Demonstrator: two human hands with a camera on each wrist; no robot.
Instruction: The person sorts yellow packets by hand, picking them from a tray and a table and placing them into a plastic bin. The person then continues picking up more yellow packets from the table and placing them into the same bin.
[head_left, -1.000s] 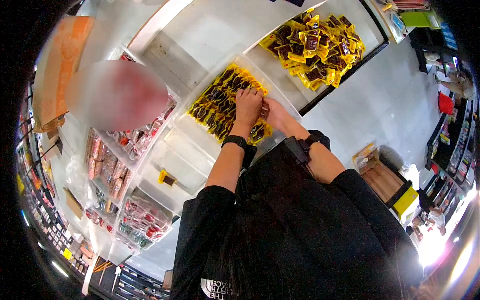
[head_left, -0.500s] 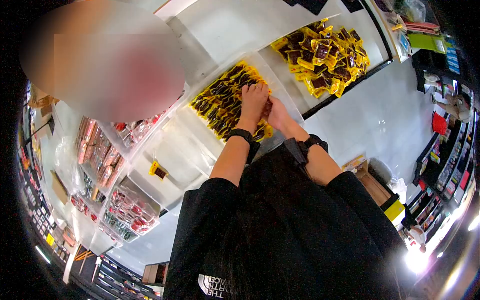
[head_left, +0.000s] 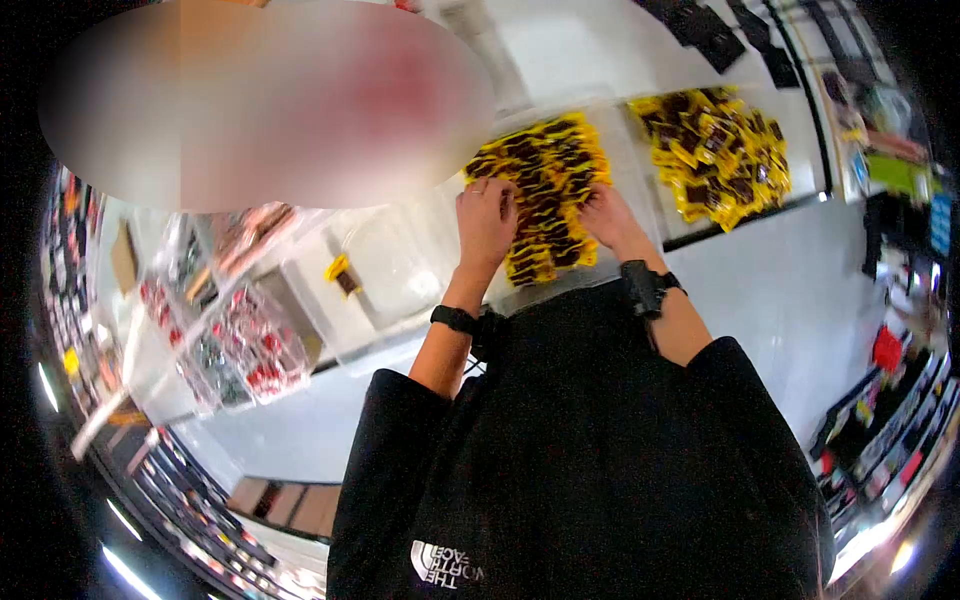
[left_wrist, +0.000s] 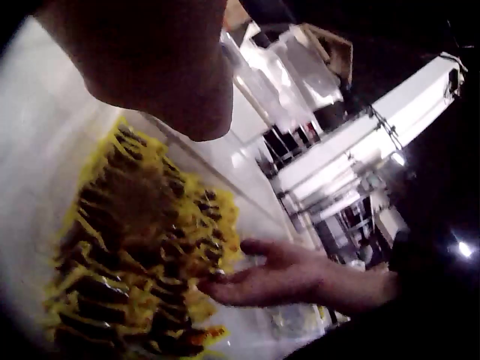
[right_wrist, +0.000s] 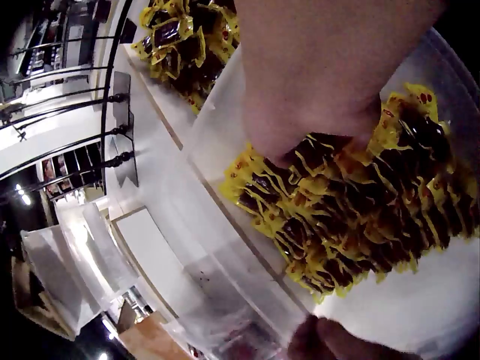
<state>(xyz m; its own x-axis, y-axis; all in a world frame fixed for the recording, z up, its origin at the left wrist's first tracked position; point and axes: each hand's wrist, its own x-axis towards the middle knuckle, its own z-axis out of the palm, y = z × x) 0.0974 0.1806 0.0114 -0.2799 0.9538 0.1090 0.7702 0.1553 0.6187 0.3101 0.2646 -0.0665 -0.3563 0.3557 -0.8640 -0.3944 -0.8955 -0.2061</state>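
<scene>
Rows of yellow-and-brown packets (head_left: 545, 215) stand packed side by side in a clear tray (head_left: 625, 200). At their left edge in the head view is my left hand (head_left: 487, 225), fingers bent downward, with no packet visible in it. My right hand (head_left: 612, 218) touches the right edge of the rows. In the left wrist view that right hand (left_wrist: 277, 277) has its thumb and fingers spread apart beside the packets (left_wrist: 142, 240). The right wrist view shows the left fingertips (right_wrist: 319, 337) by the rows' end (right_wrist: 360, 202); the right fingertips are hidden there.
A loose heap of similar packets (head_left: 725, 160) lies right of the tray. One single packet (head_left: 342, 275) lies in a compartment to the left. Bins of red-and-clear wrapped items (head_left: 255, 345) stand farther left. A blurred patch covers the upper left of the head view.
My hands, earlier together around a brown packet at the rows' right side, have separated; the left is now at the opposite edge. The head view has shifted, moving the trays rightward in it.
</scene>
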